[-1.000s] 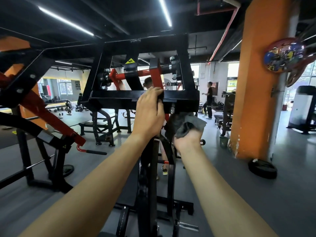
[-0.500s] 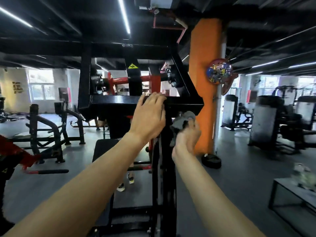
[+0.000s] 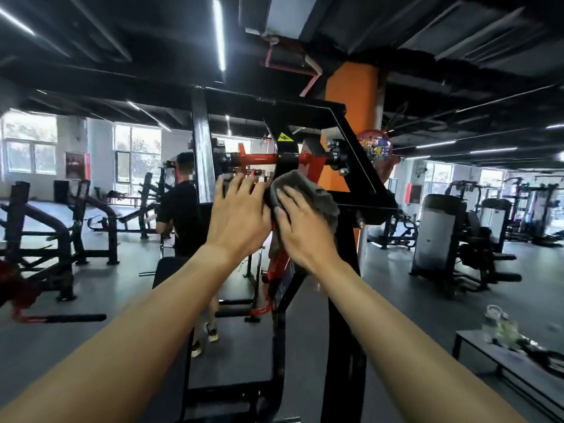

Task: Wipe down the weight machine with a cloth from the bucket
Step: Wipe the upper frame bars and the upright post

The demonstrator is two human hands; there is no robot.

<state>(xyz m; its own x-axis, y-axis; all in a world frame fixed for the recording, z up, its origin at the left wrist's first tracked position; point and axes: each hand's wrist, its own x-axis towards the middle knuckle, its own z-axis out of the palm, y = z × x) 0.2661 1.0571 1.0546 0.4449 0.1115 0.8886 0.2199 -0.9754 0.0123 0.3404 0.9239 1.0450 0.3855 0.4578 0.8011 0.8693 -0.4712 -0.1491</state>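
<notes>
The weight machine (image 3: 360,175) is a tall black steel frame with a red pivot bar (image 3: 253,158) across its top, right in front of me. A grey cloth (image 3: 317,196) lies spread over the frame's horizontal crossbeam. My right hand (image 3: 305,227) presses flat on the cloth, fingers extended. My left hand (image 3: 238,215) rests flat on the same crossbeam just left of the cloth, fingers spread, holding nothing. No bucket is in view.
A person in black (image 3: 180,209) stands just behind the machine on the left. An orange pillar (image 3: 351,96) rises behind the frame. Other machines stand at left (image 3: 45,233) and right (image 3: 442,239). A low bench (image 3: 503,361) with a bottle sits at lower right.
My view has swung to the right around the frame. My right hand rose from below the crossbeam and now spreads the cloth flat on it. My left hand stayed on the beam.
</notes>
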